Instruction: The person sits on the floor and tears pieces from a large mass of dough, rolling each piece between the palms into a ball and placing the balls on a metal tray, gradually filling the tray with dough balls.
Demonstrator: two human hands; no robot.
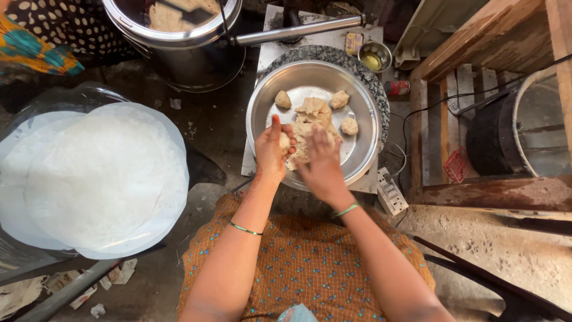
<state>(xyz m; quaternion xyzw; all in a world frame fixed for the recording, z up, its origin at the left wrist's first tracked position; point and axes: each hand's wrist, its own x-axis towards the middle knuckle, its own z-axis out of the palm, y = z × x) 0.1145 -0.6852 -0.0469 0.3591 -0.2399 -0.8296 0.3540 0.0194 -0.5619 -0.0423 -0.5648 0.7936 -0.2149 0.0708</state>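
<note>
A wide steel bowl sits before me on a speckled stone slab. Inside lies a lump of pale dough with three small dough balls around it, one at the upper left, one at the top, one at the right. My left hand cups a small piece of dough at the bowl's near side. Beside it my right hand presses its fingers on the dough mass in the bowl. Both wrists wear thin green bangles.
A stack of thin white flatbread rounds lies on a plastic-covered tray at the left. A large steel pot stands at the back, a long steel rod beside it. A small cup of yellow oil, a white power strip and wooden framing are on the right.
</note>
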